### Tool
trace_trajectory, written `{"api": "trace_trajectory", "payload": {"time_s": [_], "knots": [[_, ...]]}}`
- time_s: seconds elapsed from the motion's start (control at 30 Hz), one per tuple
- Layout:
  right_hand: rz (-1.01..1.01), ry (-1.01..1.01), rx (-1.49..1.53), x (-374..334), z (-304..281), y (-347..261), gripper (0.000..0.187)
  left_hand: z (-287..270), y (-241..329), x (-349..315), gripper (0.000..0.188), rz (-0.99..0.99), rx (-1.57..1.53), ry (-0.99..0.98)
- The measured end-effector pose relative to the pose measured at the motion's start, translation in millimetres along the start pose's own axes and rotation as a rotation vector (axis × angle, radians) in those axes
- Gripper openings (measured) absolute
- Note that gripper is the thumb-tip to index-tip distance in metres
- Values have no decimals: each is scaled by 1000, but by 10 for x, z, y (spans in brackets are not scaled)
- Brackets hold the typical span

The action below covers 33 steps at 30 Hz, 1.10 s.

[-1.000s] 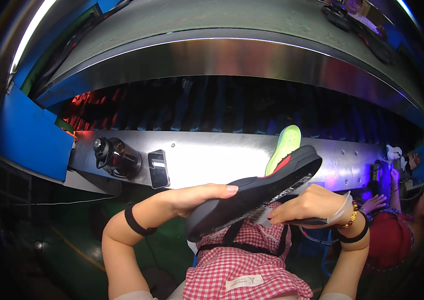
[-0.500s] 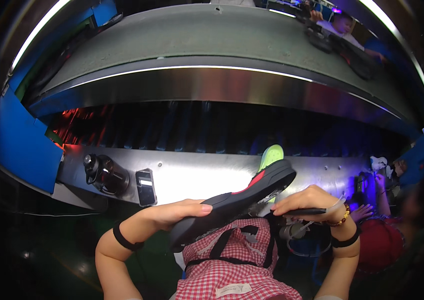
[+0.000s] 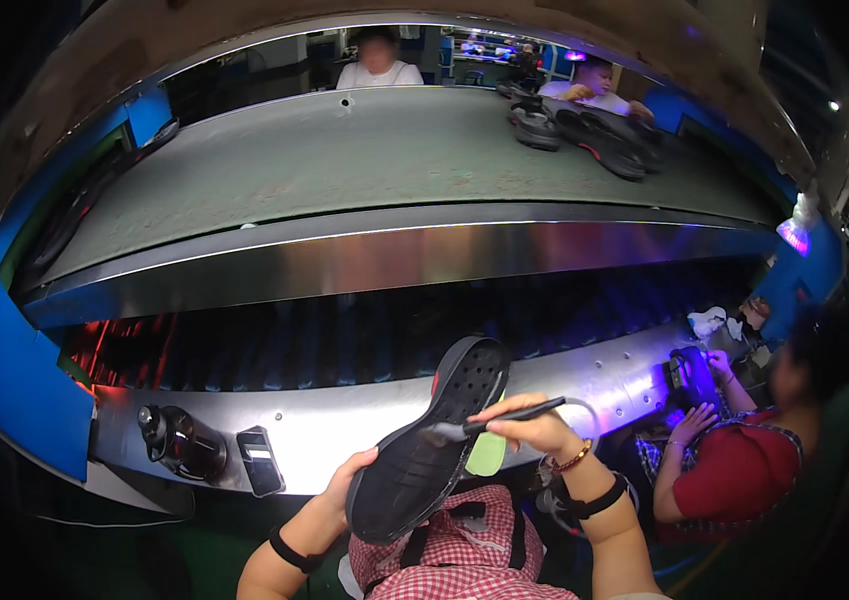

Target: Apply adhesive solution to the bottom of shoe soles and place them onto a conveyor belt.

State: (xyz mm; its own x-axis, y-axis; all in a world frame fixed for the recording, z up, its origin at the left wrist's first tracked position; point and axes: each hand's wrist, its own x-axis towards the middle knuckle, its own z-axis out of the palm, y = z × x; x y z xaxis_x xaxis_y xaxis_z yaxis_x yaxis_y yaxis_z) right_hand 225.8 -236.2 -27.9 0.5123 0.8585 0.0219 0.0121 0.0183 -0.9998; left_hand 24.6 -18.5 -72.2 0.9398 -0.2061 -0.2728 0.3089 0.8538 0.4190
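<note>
A black shoe sole with a raised rim and a cluster of holes at its far end is tilted up in front of me. My left hand grips its near left edge, thumb on the edge. Over the sole's right side, my right hand pinches a dark-handled brush. Its pale bristles lie at or just over the sole's inner face; I cannot tell if they touch. A thin clear tube runs by the handle's end. Partly hidden behind the sole is a light green sole-shaped piece.
A dark bottle and a phone are on the metal ledge, left. Beyond the dark rollers runs a raised belt carrying dark soles. At right, a co-worker in red handles a dark shoe part.
The sole has turned from side-on to show its inner face. My right hand has brought the brush up and left over it. The whole view has shifted, showing more beyond the belt.
</note>
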Motion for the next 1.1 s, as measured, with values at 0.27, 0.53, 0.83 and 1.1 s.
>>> {"api": "trace_trajectory", "payload": {"time_s": [0.27, 0.53, 0.83, 1.1], "knots": [[-47, 544, -238, 222, -154, 247, 17, -73, -51, 37, 58, 23, -102, -12], [-499, 368, -657, -148, 1209, 688, 23, -328, -81, 171, 58, 123, -100, 77], [55, -108, 233, -466, 542, 299, 24, -599, -189, -199, 58, 258, -155, 96], [-144, 648, 1025, -536, 143, 814, 28, -840, -396, -512, 52, 243, -335, -196]]}}
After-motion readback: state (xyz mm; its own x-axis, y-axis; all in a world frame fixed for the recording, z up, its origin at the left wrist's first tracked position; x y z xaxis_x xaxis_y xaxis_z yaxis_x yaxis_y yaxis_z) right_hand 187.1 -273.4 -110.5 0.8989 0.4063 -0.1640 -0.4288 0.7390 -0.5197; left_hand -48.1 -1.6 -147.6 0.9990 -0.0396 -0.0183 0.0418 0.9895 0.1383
